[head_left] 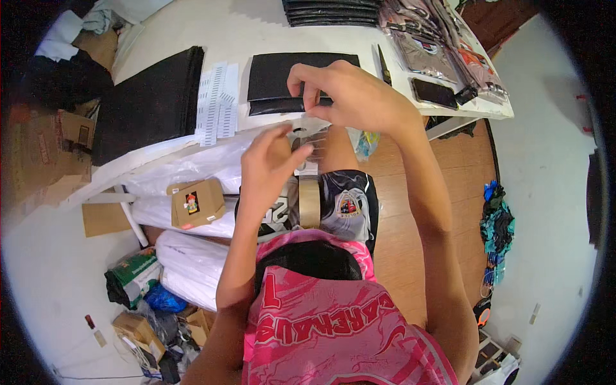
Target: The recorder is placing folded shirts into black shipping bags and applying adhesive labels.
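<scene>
A black flat package (pixel 273 69) with a folded front flap lies on the white table (pixel 224 32) near its front edge. Above that flap is my right hand (pixel 350 93), fingers bent and drawn toward the thumb; anything between the tips is too small to make out. My left hand (pixel 264 163) hovers over my lap, thumb and fingers apart, nothing visible in its grasp. Beside the left thumb, a clear, greyish item (pixel 307 155) shows between my legs. A wide tan band, which looks like a tape roll (pixel 309 202), sits just below it.
Left of the package are label strips (pixel 217 102) and a stack of black sheets (pixel 151 106). At right lie scissors (pixel 383 64), a phone (pixel 434 93) and bagged garments (pixel 423 54). More black packages (pixel 330 13) stand behind. Below the table are a cardboard box (pixel 197 202) and white wrapped rolls (pixel 186 266).
</scene>
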A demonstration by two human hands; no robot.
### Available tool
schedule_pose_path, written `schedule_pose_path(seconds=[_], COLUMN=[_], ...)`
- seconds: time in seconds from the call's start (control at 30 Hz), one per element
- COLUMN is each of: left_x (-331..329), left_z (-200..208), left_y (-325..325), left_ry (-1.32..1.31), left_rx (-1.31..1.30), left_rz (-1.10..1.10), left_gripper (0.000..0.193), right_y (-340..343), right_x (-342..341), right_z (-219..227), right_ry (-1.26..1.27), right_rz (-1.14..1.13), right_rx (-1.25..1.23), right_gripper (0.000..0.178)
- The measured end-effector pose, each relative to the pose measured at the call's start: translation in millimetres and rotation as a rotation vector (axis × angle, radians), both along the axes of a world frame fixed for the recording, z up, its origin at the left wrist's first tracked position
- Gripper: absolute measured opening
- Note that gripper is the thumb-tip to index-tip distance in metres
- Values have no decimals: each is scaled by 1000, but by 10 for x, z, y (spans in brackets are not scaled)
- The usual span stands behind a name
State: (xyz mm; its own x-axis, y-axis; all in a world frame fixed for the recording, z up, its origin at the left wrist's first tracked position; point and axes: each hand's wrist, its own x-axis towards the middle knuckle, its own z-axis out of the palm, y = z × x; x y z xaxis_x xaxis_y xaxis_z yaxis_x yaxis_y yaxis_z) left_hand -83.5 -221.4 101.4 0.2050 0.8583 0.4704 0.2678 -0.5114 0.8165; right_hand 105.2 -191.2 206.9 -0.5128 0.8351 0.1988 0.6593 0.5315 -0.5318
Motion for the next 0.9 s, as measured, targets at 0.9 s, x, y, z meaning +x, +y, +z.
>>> schedule_pose_path(seconds=[0.9], left_x=[-35], left_z=[-153], left_y=[1071], left_ry=[-135], left_rx=[-724], left_rz=[-516], left_gripper=[18], right_y=[-730], right_x=[1689], right_z=[-1617], right_ry=[1070], right_rz=[-823], right_rx=[-482], right_gripper=[21])
